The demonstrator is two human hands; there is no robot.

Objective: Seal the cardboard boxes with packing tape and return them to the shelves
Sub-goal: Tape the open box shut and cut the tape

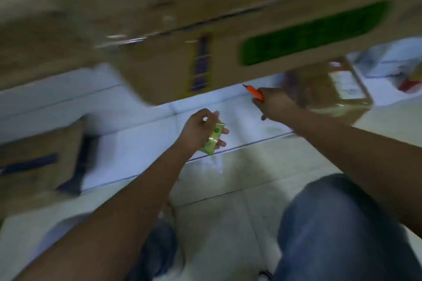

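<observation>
Right hand (276, 104) gripping orange cutter (254, 91), tiled floor (228, 223)

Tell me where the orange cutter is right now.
In the head view, the orange cutter is right of centre, gripped in the right hand, its tip pointing toward the lower edge of the big cardboard box.

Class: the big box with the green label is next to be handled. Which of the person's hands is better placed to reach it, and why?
Probably the right hand: it is close under the big box, gripping the orange cutter. The left hand is lower, holding a yellow-green packet.
</observation>
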